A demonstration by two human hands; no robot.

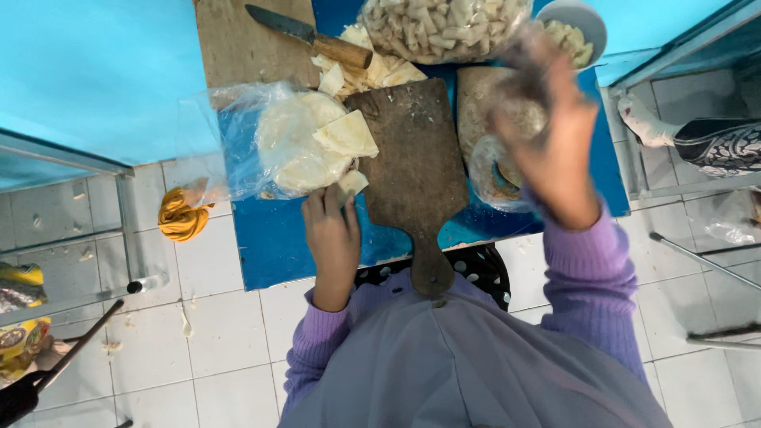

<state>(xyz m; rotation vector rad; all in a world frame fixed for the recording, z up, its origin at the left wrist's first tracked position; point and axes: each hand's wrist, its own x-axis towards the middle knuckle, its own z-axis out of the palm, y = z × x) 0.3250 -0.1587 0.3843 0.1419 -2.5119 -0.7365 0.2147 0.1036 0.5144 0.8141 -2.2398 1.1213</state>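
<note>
Right hand (555, 150), raised and blurred, grips a clear bag (515, 55). Left hand (333, 234) pinches a wrapper (353, 182) beside the board (416, 174). Best lift one sheet cleanly.

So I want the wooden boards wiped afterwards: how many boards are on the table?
2. A dark paddle-shaped cutting board lies in the middle, between the left hand and right hand. A lighter board lies at the far left under the knife. Others may be hidden under the bags.

I count two hands, left (333, 238) and right (555, 150), one knife (309, 36), two boards (416, 170) (246, 43), three clear bags (269, 143) (440, 28) (495, 170), one bowl (583, 20)
</note>
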